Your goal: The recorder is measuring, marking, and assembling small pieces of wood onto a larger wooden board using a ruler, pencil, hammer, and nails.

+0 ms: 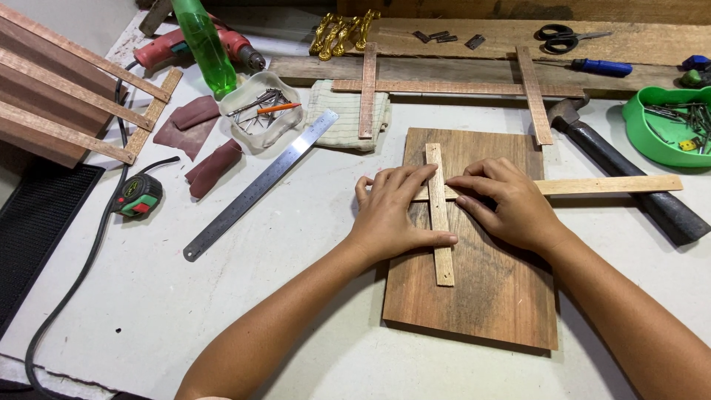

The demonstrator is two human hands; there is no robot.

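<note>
A dark wooden board point(489, 296) lies flat on the white table. On it a short light wood strip point(438, 215) lies lengthwise, crossing a long light strip point(615, 185) that sticks out to the right. My left hand point(392, 211) presses down on the crossing from the left, thumb against the short strip. My right hand point(507, 204) presses from the right, fingertips touching the short strip and covering the long one.
A steel ruler point(259, 185) lies diagonally to the left, with a tape measure point(137, 196) and sandpaper pieces point(196, 141). A hammer point(629, 178) lies at right by a green nail tray point(666, 122). Behind: nail container point(263, 111), green bottle point(204, 44), drill point(189, 46), scissors point(566, 37), screwdriver point(600, 68).
</note>
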